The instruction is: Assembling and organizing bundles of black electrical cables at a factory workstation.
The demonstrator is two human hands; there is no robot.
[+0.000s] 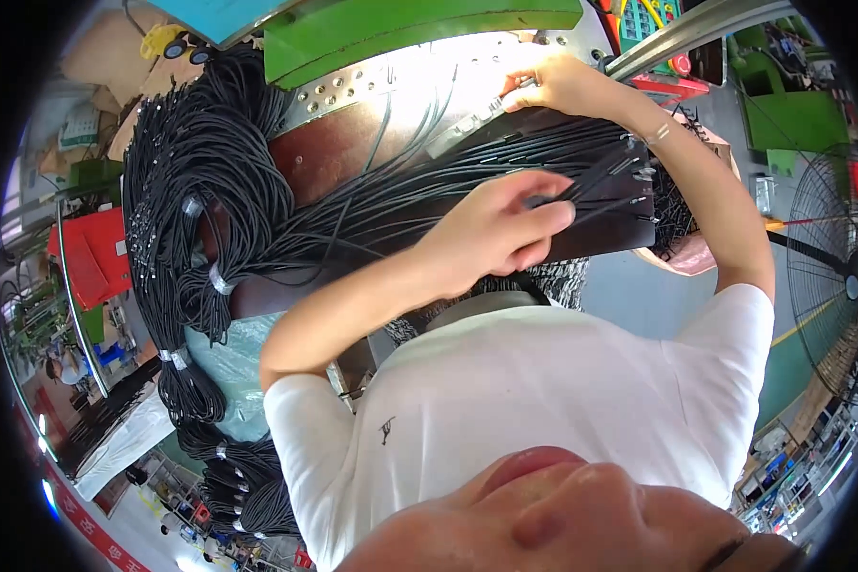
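Observation:
My left hand (515, 229) is closed at the near side of the workbench, its fingers curled round the ends of a few black cables (596, 178) that stick out to the right. Farther off, my right hand (567, 86) pinches the end of a pale, shiny metal strip (467, 129) with small fittings along it. This strip lies slanting under the bright light. Many more black cables (353, 205) run across the brown bench top (319, 153) between and below my hands. Individual cable tips near the right fingers are washed out by glare.
A green machine beam (419, 33) spans the far side above a bolted plate (338, 91). Thick bundles of black cable (224, 143) hang over the left end, some tied with silvery bands. At right stand a lined box (686, 253) and a large fan (834, 276); a metal rail (696, 33) slants above.

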